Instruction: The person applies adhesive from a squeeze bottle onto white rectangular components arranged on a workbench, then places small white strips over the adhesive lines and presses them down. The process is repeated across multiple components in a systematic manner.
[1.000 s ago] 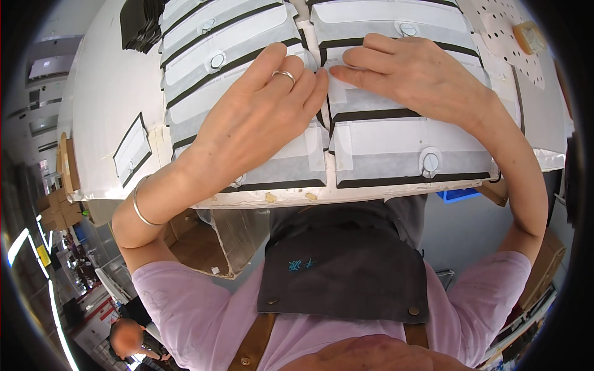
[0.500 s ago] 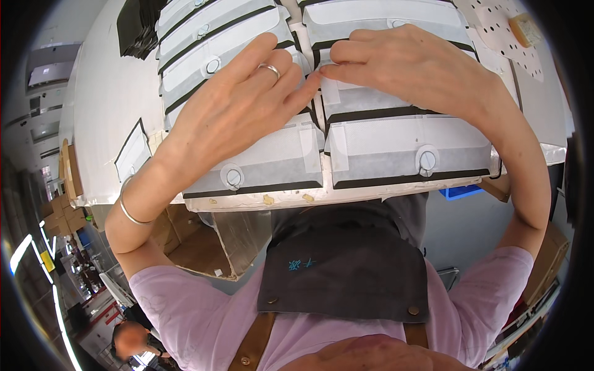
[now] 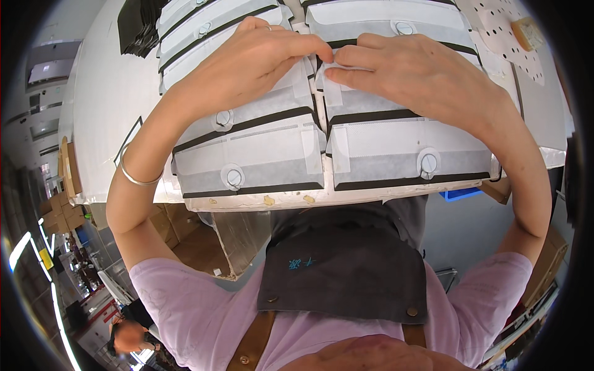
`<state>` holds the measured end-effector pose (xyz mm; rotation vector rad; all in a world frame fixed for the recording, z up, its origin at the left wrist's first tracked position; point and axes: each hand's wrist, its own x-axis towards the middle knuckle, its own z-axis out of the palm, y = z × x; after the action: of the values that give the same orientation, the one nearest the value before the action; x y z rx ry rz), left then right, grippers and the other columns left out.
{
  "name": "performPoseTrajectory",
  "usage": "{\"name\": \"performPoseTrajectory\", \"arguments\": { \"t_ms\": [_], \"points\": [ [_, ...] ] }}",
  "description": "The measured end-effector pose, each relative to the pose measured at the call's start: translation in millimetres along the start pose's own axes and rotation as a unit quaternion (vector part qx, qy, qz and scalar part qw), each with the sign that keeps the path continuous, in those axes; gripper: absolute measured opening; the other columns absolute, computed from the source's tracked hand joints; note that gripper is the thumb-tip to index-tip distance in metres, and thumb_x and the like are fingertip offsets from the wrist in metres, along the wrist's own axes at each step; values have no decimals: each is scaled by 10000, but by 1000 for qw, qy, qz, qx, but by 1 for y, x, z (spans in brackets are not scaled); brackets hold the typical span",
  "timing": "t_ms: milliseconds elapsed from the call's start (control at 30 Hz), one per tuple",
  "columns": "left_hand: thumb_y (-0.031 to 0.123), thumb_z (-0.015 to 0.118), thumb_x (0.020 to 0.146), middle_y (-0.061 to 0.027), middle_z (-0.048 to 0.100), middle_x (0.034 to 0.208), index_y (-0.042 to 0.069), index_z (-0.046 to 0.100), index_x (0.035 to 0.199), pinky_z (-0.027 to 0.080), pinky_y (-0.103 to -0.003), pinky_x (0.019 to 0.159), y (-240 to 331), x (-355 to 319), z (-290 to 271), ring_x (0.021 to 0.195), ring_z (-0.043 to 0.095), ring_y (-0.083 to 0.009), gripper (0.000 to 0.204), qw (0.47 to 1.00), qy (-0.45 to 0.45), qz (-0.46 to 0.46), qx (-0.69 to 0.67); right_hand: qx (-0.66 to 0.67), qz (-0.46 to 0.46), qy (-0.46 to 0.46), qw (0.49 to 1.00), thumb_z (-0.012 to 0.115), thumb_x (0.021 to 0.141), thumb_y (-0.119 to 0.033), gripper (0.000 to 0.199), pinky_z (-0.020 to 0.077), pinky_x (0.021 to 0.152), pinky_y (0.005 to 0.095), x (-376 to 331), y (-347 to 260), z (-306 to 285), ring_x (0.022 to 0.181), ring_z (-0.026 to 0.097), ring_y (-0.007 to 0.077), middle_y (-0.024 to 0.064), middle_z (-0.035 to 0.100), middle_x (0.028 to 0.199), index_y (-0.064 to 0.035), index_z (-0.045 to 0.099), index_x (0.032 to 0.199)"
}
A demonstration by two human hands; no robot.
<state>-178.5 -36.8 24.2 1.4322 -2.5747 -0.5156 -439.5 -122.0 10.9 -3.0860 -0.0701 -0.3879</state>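
Flat black-edged pieces covered with white translucent sheets lie in two columns, such as the near left piece [image 3: 260, 154] and the near right piece [image 3: 383, 145]. Each of these two has a round white disc on its front and a pale strip near its inner end. My left hand [image 3: 241, 68] reaches over the left column, its fingertips closed at the inner corner of a piece further back in the right column. Beside them, my right hand [image 3: 421, 74] pinches that same corner, where a pale strip [image 3: 332, 93] shows. Both hands partly cover the piece.
The pieces rest on a white worktable [image 3: 99, 123]. A stack of black sheets [image 3: 137, 28] lies at the far left, a perforated white board [image 3: 495, 31] with a tape roll [image 3: 527, 34] at the far right. Under the table's front edge stands an open cardboard box [image 3: 201, 247].
My left hand has lifted, turned and moved forward, uncovering the disc of the second left piece. Its fingertips now meet my right fingers at the corner. My right hand has shifted slightly to the right.
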Motion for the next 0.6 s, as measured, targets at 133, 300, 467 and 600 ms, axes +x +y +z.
{"name": "performPoseTrajectory", "arguments": {
  "t_ms": [133,300,467,600],
  "points": [
    [12,551,1023,-45,677,964,125,695,1177,341,-358,959,2,5,-4,822,511,-220,239,999,-41,-18,15,4,4,6,1000,610,862,-96,332,579,857,312,0,0,3,1086,629,190,25,642,1136,-32,670,1182],
    [-6,543,1019,-42,688,959,132,697,1145,337,-365,971,-5,4,2,830,521,-221,242,1000,-13,17,0,3,4,13,1000,613,865,-102,321,582,844,308,0,0,4,1065,632,183,17,640,1087,-31,669,1173],
    [8,549,1020,-32,703,980,123,687,1099,334,-388,1027,-5,4,1,900,606,-216,196,999,-16,19,25,-2,9,13,1000,614,873,-107,302,585,833,298,1,-1,4,1056,633,174,14,631,1051,-30,671,1159],
    [23,555,1023,-29,694,954,118,677,1074,328,-407,1055,-3,10,-1,928,632,-216,162,998,-28,32,46,0,11,8,1000,611,875,-107,297,583,834,301,1,0,4,1057,633,174,14,631,1052,-30,669,1155]
  ]
}}
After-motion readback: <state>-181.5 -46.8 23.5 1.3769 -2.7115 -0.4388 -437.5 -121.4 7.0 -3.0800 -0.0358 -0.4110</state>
